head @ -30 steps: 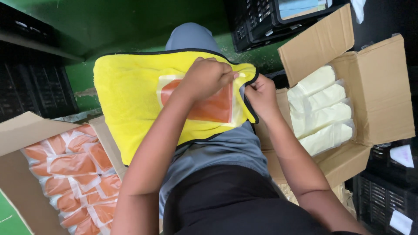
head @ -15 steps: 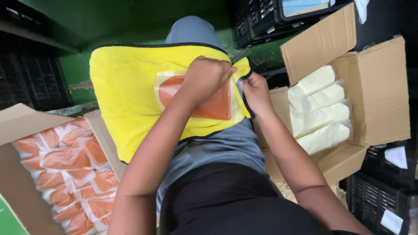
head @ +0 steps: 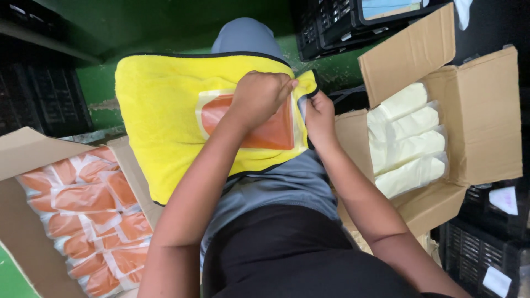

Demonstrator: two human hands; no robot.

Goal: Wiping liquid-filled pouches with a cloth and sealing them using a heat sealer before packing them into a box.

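Left hand (head: 259, 95): closed in a pinch at the top right corner of a clear packet (head: 251, 124) holding an orange cloth. The packet lies flat on a yellow towel (head: 160, 110) spread over the person's lap.

Right hand (head: 319, 115): fingers curled around the towel's right edge, just beside the packet corner. It grips the black-trimmed hem there; whether it also holds the packet film cannot be told.

Handling note (judgement): the two hands work almost touching at one corner. A steady hold by the right hand on the hem should keep the towel from sliding while the left works the film. The towel is soft and drapes off the knee on the left, so it gives little backing; pressing the packet flat against the thigh would help.

Surroundings: open cardboard box (head: 33, 160) on the left, full of orange packets (head: 88, 198), its flap touching the towel's lower left edge. Second open box (head: 486, 121) on the right with pale yellow packets (head: 408, 138), its near flap close to the right forearm. Black crates (head: 331, 25) behind and at lower right. Room to move is narrow; most free space lies over the lap.
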